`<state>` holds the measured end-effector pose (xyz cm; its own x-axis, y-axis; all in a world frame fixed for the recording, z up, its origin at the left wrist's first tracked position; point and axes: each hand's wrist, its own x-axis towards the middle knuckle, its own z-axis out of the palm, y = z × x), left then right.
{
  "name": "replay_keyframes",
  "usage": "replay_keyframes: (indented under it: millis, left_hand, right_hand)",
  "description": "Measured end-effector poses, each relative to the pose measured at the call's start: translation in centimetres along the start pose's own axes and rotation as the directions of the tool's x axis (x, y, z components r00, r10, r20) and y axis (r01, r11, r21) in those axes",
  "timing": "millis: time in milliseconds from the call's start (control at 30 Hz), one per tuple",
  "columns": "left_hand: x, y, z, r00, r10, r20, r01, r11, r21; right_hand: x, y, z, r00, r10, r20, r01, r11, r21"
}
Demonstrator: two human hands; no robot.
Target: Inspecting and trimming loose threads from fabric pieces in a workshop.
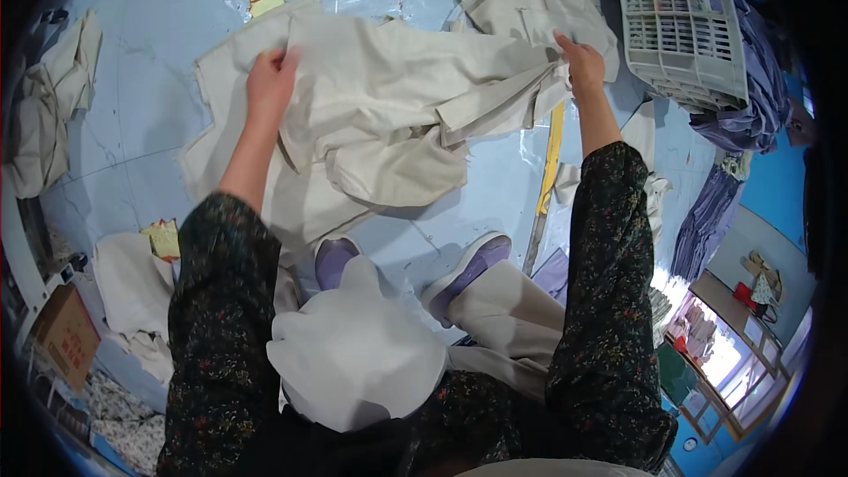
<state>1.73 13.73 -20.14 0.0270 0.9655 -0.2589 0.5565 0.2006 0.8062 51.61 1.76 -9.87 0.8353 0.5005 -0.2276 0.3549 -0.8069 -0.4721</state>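
A blue floor fills the view. Spread over it toward twelve o'clock lies a cream garment, rumpled in folds. At two o'clock a white plastic crate sits tilted beside purple cloth. The left hand pinches the garment's edge at eleven o'clock; the right hand grips its fabric at one o'clock.

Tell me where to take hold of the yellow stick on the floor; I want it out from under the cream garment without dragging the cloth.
Grip the yellow stick on its bare lower stretch, coming from the right hand side. Its upper end seems tucked under the cream garment, while the lower part lies exposed on the blue floor, probably free to slide out lengthwise.
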Motion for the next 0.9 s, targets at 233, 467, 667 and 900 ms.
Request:
replay_keyframes:
  millis: [233,467,667,900]
  left_hand:
    - [3.0,5.7,-2.0,0.963,0.013,0.268,0.119,0.876,-0.468]
    - [1.0,13.6,-23.7,0.77,0.519,-0.371,-0.638,0.636,-0.435]
    - [-12.1,11.8,-32.3,0.813,0.498,-0.301,-0.579,0.637,-0.509]
    - [-23.2,-0.3,-23.6,0.986,0.149,-0.073,-0.166,0.911,-0.377]
  right_hand:
    - [-0.8,-5.2,-3.3,0.776,-0.63,0.017,0.615,0.751,-0.24]
    - [-4.8,-13.8,-18.2,0.667,-0.724,-0.176,0.659,0.464,0.592]
    - [-15.5,-11.7,-17.5,0.66,-0.662,0.356,0.482,0.736,0.475]
    - [-20.3,-3.8,-6.3,0.535,-0.646,0.544,0.548,0.756,0.358]
